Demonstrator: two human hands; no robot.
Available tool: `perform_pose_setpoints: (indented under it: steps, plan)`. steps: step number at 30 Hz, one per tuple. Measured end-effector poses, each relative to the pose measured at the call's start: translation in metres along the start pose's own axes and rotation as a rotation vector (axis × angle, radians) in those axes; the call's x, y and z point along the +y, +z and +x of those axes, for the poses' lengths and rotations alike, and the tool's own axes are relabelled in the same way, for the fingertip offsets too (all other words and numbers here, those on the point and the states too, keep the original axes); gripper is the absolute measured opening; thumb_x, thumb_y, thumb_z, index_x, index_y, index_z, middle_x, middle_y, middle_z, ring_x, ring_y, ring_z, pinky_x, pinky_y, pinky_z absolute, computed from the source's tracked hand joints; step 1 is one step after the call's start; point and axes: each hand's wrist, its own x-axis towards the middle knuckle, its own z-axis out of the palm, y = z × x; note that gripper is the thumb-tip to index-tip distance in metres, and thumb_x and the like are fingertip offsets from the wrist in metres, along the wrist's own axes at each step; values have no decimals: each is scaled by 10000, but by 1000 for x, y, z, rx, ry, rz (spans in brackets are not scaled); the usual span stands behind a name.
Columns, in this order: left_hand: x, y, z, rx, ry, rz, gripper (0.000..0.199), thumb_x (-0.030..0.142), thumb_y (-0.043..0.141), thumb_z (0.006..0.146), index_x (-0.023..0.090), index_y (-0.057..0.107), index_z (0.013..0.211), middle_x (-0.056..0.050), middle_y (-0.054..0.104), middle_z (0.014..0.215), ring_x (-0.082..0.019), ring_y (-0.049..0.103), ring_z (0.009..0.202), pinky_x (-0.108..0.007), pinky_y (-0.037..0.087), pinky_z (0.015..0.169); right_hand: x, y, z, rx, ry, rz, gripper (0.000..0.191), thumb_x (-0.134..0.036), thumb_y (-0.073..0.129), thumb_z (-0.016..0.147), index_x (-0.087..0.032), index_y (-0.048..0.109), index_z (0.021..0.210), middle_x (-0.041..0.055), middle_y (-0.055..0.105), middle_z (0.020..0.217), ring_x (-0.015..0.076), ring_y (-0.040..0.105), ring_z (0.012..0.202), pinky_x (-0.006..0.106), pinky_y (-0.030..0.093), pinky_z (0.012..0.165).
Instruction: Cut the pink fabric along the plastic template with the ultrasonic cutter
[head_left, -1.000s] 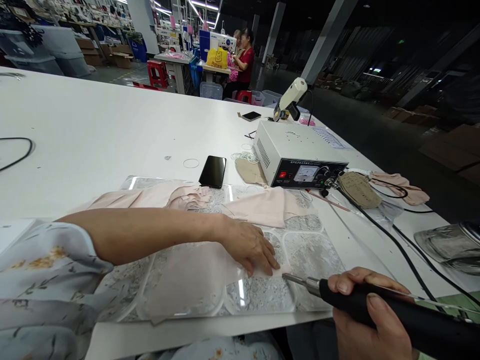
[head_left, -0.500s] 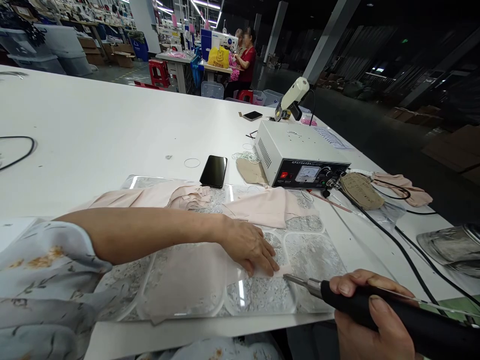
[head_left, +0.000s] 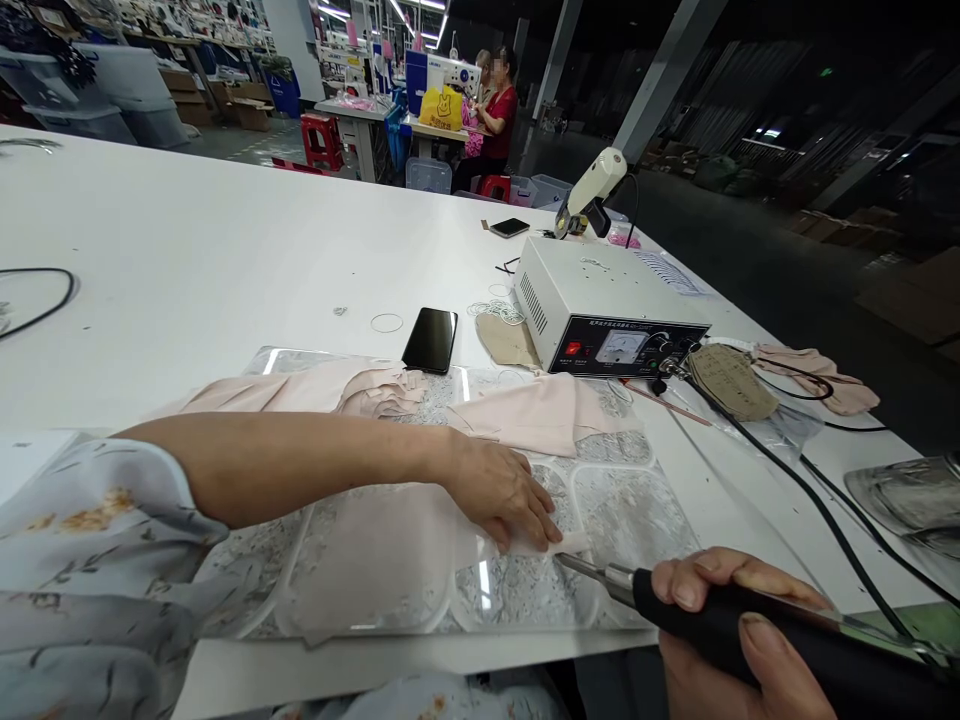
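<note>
My left hand [head_left: 504,492] lies palm down with its fingers stretched out, pressing a thin pale pink fabric piece [head_left: 416,545] onto a clear plastic sheet [head_left: 517,598] with rounded-square panels. A narrow end of the fabric shows past the fingertips. My right hand [head_left: 739,625] is closed round the thick black handle of an ultrasonic hand tool [head_left: 679,605]. Its slim metal tip is at the lower edge of the fabric, close below my left fingertips; whether it touches is too small to tell. Above my left hand lie more folded pink fabric pieces [head_left: 525,415].
A white control box [head_left: 619,300] with a dial stands at the right, cables running from its front. Near it are a black phone [head_left: 430,340], brown templates [head_left: 733,382], a cream-coloured handheld device [head_left: 594,190] and a glass jar [head_left: 911,495]. Two people sit at sewing machines behind.
The tool in my right hand has moved a little left, its tip going from the fabric's right end to near my left fingertips. My left hand has stayed in place.
</note>
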Motion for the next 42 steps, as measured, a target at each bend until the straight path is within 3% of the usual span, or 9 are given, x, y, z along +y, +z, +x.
perform_pose_setpoints:
  steps: [6,13,22,28,34,37,42]
  plan:
    - [-4,2,0,79,45,-54,192,189,727,758,313,740,905,50,660,1254,-217,548,1267,-290,365,1081,5,0,0,-12,-26,-25,104,-222,600,699,-193,547,783,-11,523,720,110,506,533,300,486,485]
    - [-4,2,0,113,-13,-152,216,186,751,700,346,743,845,107,683,1180,-190,573,1232,-245,353,1055,3,3,1,-63,-75,-70,107,-204,624,700,-197,524,737,-18,531,684,119,512,517,304,488,465]
    - [-11,7,1,114,84,-51,189,224,729,745,335,745,897,71,673,1215,-208,567,1237,-272,381,1037,3,1,-5,-108,-38,-14,110,-222,630,732,-193,529,765,-19,531,701,106,520,521,297,511,475]
    - [-8,5,2,84,6,-104,188,222,750,716,350,740,854,101,675,1203,-192,555,1251,-258,355,1055,4,8,-8,-109,-54,-28,105,-221,633,727,-194,538,763,-16,543,698,111,522,519,308,519,474]
    - [-7,6,2,110,41,-102,176,215,756,701,341,740,823,90,688,1174,-206,577,1225,-269,380,1032,18,-18,-6,-197,-30,-74,178,-273,654,766,-212,487,762,-10,529,732,138,545,560,354,526,503]
    - [-5,5,3,128,-17,-156,203,200,787,661,354,735,782,121,690,1140,-182,591,1207,-230,394,1006,21,-24,-6,-211,-23,-84,192,-273,662,766,-215,480,767,-8,528,748,141,544,568,360,524,510]
    - [-3,2,3,106,-23,-175,189,191,786,676,345,733,774,110,687,1146,-177,581,1222,-217,410,992,14,-6,-10,-224,-58,-21,127,-247,638,784,-206,527,829,-4,546,754,127,526,568,334,524,503]
